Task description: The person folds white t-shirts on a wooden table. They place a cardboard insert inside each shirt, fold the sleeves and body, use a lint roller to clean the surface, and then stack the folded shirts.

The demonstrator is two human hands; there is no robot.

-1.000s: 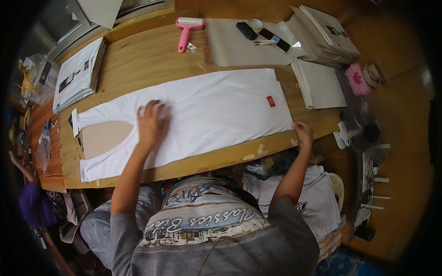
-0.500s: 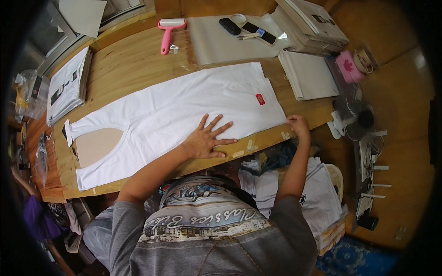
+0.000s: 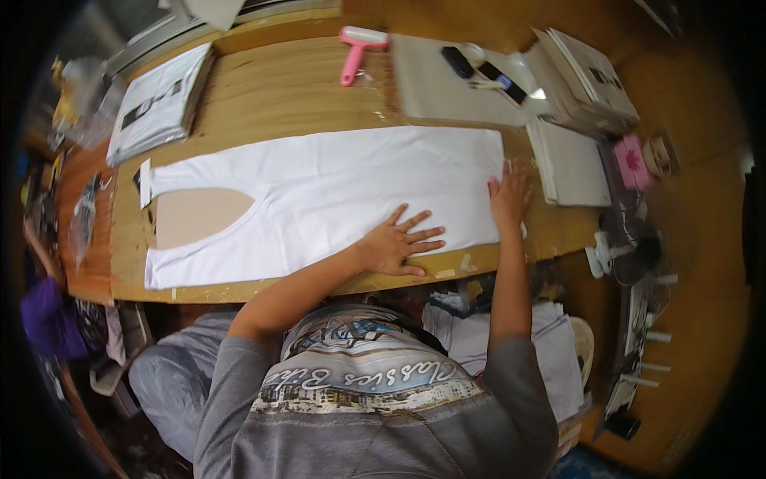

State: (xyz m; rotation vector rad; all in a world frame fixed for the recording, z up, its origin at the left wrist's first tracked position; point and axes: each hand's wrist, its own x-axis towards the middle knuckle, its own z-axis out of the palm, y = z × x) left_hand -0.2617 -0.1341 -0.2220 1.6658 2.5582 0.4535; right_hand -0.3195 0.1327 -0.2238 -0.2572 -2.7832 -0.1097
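Note:
A white tank top (image 3: 319, 176) lies flat across the wooden table (image 3: 287, 84), its wide neck opening toward the left showing a beige surface inside. My left hand (image 3: 395, 243) rests palm down with fingers spread on the cloth's near side, holding nothing. At the right-hand end my right hand (image 3: 511, 195) lies over the hem, fingers stretched out toward the far side. A small white tag (image 3: 145, 184) sits at the far strap.
A pink lint roller (image 3: 357, 54) lies at the far side. Packed white garments (image 3: 163, 100) are stacked at far left. At far right stand a phone (image 3: 503, 84), a black case (image 3: 457, 61), a white stack (image 3: 568, 164) and a pink box (image 3: 633, 162). Another person's purple sleeve (image 3: 52, 319) shows at left.
My right hand has moved from the near hem corner up along the hem, its fingers opening out. The red label near the hem is out of sight now. The whole view has shifted.

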